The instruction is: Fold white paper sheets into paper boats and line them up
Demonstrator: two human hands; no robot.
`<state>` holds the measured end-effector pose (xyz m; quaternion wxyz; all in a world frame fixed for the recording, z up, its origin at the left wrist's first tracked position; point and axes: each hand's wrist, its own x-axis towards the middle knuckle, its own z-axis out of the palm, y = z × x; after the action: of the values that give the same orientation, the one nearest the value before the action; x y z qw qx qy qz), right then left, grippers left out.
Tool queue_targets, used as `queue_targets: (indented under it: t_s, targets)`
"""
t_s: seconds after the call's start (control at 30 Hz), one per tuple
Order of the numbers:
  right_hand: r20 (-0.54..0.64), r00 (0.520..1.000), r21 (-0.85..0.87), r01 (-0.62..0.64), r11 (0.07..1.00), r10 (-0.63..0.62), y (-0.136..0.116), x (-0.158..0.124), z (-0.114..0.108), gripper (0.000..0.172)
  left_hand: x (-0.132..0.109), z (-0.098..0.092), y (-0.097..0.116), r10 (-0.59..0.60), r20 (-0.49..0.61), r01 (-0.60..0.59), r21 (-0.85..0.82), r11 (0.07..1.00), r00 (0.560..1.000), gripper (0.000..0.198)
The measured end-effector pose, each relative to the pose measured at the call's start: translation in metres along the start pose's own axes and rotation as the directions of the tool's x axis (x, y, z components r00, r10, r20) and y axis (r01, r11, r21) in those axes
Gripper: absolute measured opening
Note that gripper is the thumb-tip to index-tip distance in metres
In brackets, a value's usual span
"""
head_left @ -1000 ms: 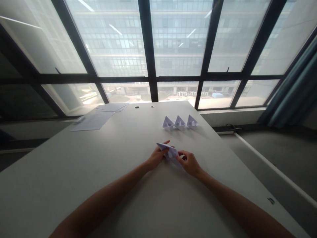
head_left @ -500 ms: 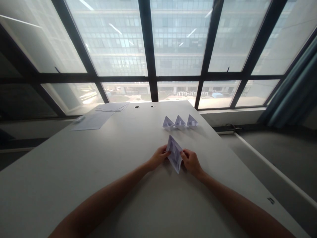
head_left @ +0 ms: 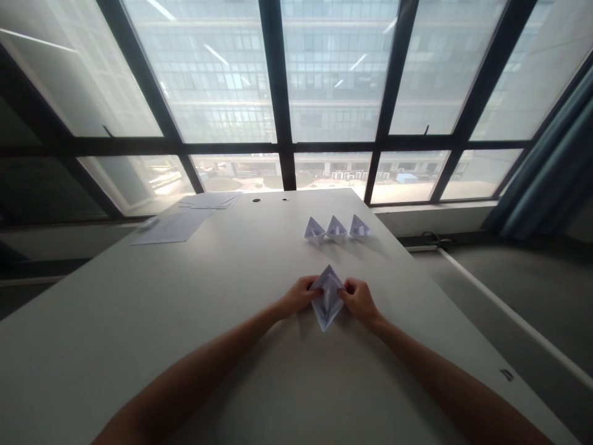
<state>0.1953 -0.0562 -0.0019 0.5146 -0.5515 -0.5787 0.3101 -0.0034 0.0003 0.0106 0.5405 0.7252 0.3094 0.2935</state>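
Note:
A white folded paper boat (head_left: 328, 303), diamond-shaped from above with a crease down its middle, is held between both hands over the table. My left hand (head_left: 300, 295) pinches its left side, thumb on the inner face. On the right side, my right hand (head_left: 360, 301) grips the edge between thumb and curled fingers. The fingers behind the paper are partly hidden. Beyond the hands three finished-looking paper boats stand in a row: a left one (head_left: 315, 230), a middle one (head_left: 336, 228) and a right one (head_left: 359, 228).
The white table (head_left: 222, 272) reaches toward the windows. Flat white paper sheets (head_left: 173, 225) lie at its far left. A round hole (head_left: 256, 200) is near the back edge. A blue curtain (head_left: 542, 167) hangs at the right.
The held paper boat has turned slightly and come a little lower, its lower point now swung to the left. The left hand's thumb reaches further over it. The three standing boats have stayed put.

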Motion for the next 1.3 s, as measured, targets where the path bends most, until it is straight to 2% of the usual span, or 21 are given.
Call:
queue_targets:
  t_s: [0.2, 0.4, 0.6, 0.83, 1.07, 1.3]
  targets:
    - [0.040, 0.998, 0.168, -0.057, 0.984, 0.051, -0.001, 0.001, 0.002, 0.015, -0.001, 0.002, 0.001, -0.039, 0.020, 0.040, -0.084, 0.996, 0.999, 0.023]
    - [0.170, 0.982, 0.315, -0.128, 0.941, 0.077, -0.001, 0.002, 0.000, 0.015, -0.001, -0.001, 0.005, -0.050, 0.035, 0.055, -0.141, 0.988, 0.998, 0.030]
    - [0.194, 0.975, 0.325, -0.166, 0.931, 0.106, -0.006, 0.000, 0.001, 0.021, -0.002, -0.003, 0.006, -0.044, 0.049, 0.053, -0.201, 0.978, 0.998, 0.029]
    - [0.215, 0.966, 0.426, -0.223, 0.877, 0.142, -0.009, 0.000, 0.002, 0.027, 0.000, -0.001, 0.006, -0.070, 0.025, 0.073, -0.236, 0.969, 0.997, 0.033]
    - [0.200, 0.970, 0.443, -0.217, 0.870, 0.140, -0.009, 0.001, 0.001, 0.030, -0.001, 0.000, 0.009, -0.047, 0.010, 0.048, -0.220, 0.974, 0.999, 0.028]
    - [0.189, 0.971, 0.444, -0.216, 0.870, 0.144, -0.009, 0.001, 0.000, 0.031, -0.001, 0.002, 0.011, -0.085, -0.010, 0.079, -0.272, 0.959, 0.996, 0.030]
